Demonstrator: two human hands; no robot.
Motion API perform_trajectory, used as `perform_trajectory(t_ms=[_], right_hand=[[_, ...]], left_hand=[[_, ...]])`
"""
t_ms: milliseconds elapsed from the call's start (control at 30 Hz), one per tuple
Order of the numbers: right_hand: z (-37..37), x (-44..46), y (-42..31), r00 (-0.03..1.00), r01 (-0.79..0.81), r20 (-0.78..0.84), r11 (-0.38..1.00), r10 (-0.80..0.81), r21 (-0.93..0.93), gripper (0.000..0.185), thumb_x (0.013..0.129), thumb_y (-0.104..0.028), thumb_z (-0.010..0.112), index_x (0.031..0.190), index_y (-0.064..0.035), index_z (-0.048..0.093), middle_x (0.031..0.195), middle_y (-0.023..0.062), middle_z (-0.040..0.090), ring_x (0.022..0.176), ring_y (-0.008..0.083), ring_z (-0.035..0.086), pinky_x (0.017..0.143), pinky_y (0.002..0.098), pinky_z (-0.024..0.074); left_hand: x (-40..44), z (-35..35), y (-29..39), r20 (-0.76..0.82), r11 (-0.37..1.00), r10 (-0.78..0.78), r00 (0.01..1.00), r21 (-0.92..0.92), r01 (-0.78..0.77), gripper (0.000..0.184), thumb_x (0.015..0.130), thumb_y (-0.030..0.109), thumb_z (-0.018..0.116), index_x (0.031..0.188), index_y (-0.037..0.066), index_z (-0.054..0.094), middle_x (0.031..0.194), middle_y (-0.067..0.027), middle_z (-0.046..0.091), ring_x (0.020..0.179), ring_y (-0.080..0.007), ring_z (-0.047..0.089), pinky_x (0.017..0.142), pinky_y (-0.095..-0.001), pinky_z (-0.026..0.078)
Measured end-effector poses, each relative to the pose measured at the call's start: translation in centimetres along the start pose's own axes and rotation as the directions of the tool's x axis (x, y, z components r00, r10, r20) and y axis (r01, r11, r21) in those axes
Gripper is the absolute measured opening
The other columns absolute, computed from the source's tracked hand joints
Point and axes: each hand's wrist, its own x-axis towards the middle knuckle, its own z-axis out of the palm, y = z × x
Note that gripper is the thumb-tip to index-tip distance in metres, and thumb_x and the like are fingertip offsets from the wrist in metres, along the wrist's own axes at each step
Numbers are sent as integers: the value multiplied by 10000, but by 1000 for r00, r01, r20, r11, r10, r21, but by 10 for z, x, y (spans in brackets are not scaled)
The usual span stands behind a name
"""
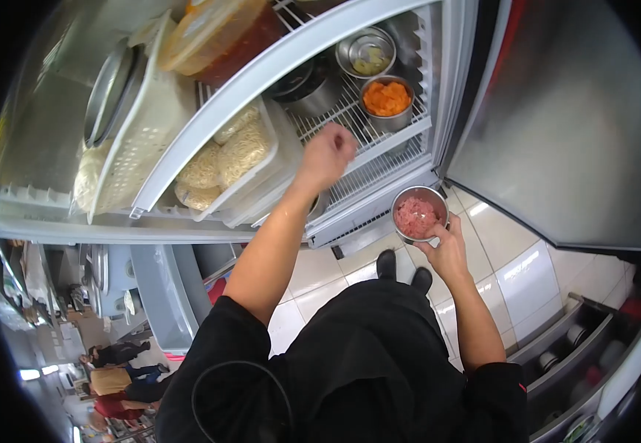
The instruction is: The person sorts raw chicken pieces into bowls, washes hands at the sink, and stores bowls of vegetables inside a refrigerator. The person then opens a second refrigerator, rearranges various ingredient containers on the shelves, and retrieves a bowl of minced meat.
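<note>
In my right hand point(446, 255) is a round metal bowl point(401, 230) of pink minced meat point(418, 217), gripped by the rim with the thumb over the edge. The bowl hangs above the tiled floor, just outside the open fridge. My left hand point(328, 156) is loosely curled in front of the wire shelf point(364, 151), with nothing visible in its fingers. Past it on the shelf stand a metal container of orange food pieces point(387, 98) and a metal bowl point(365, 52) with some pale green pieces inside.
Bags of noodles point(243, 155) fill a plastic bin beside my left forearm. A white perforated basket point(139, 122) and a tub of red sauce point(221, 37) sit further left. The fridge door point(564, 125) stands open at right. People point(117, 376) are in the background.
</note>
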Motion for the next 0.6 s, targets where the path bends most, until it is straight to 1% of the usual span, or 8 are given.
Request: perform_trajectory(t_ms=[67, 167, 267, 333, 400, 467, 533, 600], right_hand=[[1, -12, 5, 998, -28, -52, 1000, 28, 0, 315, 584, -79, 885, 789, -48, 648, 1211, 181, 521, 1149, 386, 516, 934, 426, 457], [-1, -31, 17, 993, -106, -48, 994, 107, 28, 317, 586, -89, 885, 791, -42, 647, 1216, 193, 517, 1148, 389, 515, 934, 428, 458], [-4, -48, 26, 975, -217, -35, 976, 218, 24, 315, 592, -93, 882, 799, -38, 651, 1226, 204, 510, 1153, 388, 516, 933, 429, 461], [-8, -58, 30, 967, -244, -66, 970, 245, 16, 317, 594, -93, 879, 809, -33, 654, 1235, 203, 505, 1151, 387, 518, 930, 428, 464], [-8, -66, 37, 953, -291, -86, 956, 292, 16, 314, 594, -92, 878, 807, -34, 655, 1242, 200, 503, 1149, 389, 518, 931, 428, 464], [-3, -77, 53, 945, -314, -91, 949, 315, 26, 381, 601, -85, 867, 922, -41, 668, 1242, 218, 496, 1139, 408, 516, 939, 432, 458], [-1, -82, 58, 946, -309, -108, 951, 307, 5, 439, 601, -83, 864, 992, -44, 668, 1235, 230, 493, 1131, 420, 515, 945, 439, 452], [1, -87, 66, 967, -234, -111, 972, 231, -17, 528, 592, -88, 866, 1072, -31, 652, 1211, 241, 493, 1116, 439, 511, 948, 453, 444]], left_hand=[[23, 2, 5, -5, 945, -181, 983, -278, 173, 107, 909, 115, 569, 942, 16, 594, 828, -109, 671, 697, -182, 640, 612, -286, 508], [64, -1, 3, -25, 843, -290, 957, -480, 243, 88, 939, 81, 530, 984, 17, 569, 826, -96, 661, 695, -148, 634, 586, -242, 504], [94, 2, 1, -75, 696, -357, 931, -685, 212, 81, 933, 46, 545, 995, -3, 561, 876, -118, 641, 719, -180, 625, 625, -253, 515], [116, -6, 1, -37, 634, -271, 962, -759, 150, 125, 932, 24, 547, 1051, -12, 534, 884, -124, 638, 780, -203, 644, 659, -276, 537], [126, -3, 7, -150, 661, -253, 956, -748, 57, 163, 916, -17, 559, 1071, -39, 512, 889, -146, 639, 828, -243, 667, 715, -340, 567], [133, 0, 21, -184, 721, -268, 946, -689, 70, 109, 913, 19, 558, 1021, 0, 565, 864, -119, 646, 778, -207, 652, 648, -314, 546], [140, -7, 8, 27, 836, -34, 999, -546, 43, 88, 951, 78, 519, 984, 29, 584, 790, -91, 626, 648, -158, 598, 570, -266, 506], [144, 0, 5, -76, 878, -162, 984, -467, 109, 131, 924, 136, 506, 929, 98, 632, 751, -47, 617, 649, -146, 567, 543, -248, 448]])
